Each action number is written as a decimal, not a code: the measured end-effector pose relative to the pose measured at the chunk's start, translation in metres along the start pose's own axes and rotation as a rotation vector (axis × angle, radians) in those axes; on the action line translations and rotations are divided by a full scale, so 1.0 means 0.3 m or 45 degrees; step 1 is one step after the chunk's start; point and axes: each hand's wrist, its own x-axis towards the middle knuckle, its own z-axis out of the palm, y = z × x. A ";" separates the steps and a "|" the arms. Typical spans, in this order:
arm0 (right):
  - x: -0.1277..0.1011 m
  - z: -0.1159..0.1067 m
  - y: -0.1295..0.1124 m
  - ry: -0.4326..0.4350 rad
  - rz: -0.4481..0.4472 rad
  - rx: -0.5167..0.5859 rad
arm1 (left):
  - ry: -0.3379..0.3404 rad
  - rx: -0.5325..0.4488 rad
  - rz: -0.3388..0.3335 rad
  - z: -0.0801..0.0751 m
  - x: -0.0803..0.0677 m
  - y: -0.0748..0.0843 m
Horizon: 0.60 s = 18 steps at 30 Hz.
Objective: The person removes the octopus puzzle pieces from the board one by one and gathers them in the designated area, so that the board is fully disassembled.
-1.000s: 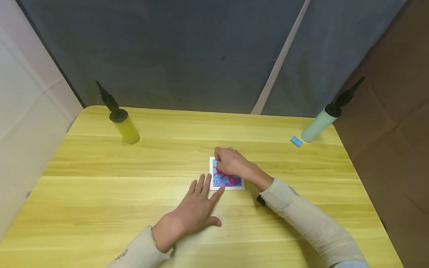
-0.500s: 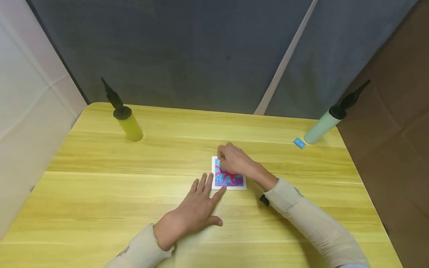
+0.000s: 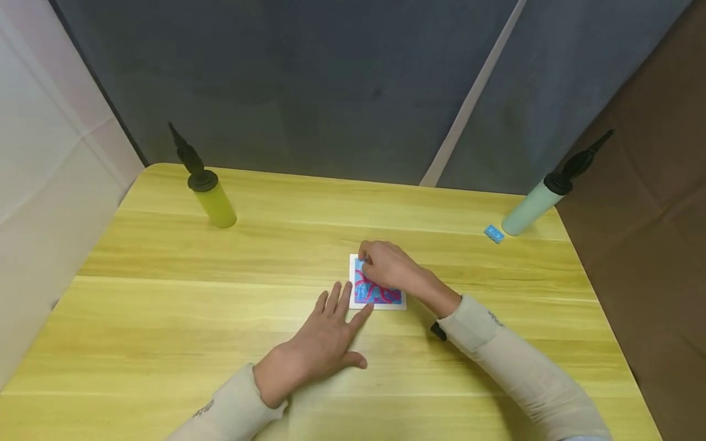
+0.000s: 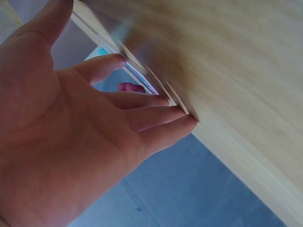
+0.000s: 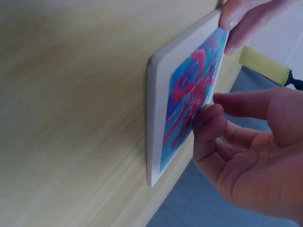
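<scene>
A flat square picture panel [image 3: 377, 296] with a white border and a blue, purple and pink design lies on the table. In the right wrist view the panel [image 5: 189, 90] shows a thin, rounded edge. My left hand [image 3: 322, 343] rests palm down at its near left corner, fingers spread and straight, with fingertips against the border. My right hand [image 3: 388, 264] is over the upper part of the panel. Its fingers curl in and their bent ends touch the picture; the thumb stands apart from them, and nothing shows between them.
A yellow balloon pump [image 3: 215, 205] with a black nozzle stands at the back left of the wooden table [image 3: 165, 343]. At the back right stands a pale green pump [image 3: 532, 211], with a small blue block [image 3: 494, 233] beside it. A dark curtain [image 3: 276, 92] hangs behind.
The view has shifted slightly. My right hand stays on the panel with only a small movement of the curled fingers; my left hand stays at the corner.
</scene>
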 end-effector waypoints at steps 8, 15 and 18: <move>0.010 0.004 -0.018 0.070 -0.048 -0.089 | -0.008 -0.003 -0.006 -0.016 0.001 0.000; 0.018 -0.004 -0.021 0.040 -0.054 -0.115 | -0.010 -0.033 -0.018 -0.018 -0.002 0.006; 0.020 -0.007 -0.018 0.027 -0.047 -0.126 | -0.008 -0.025 -0.019 -0.015 -0.001 0.010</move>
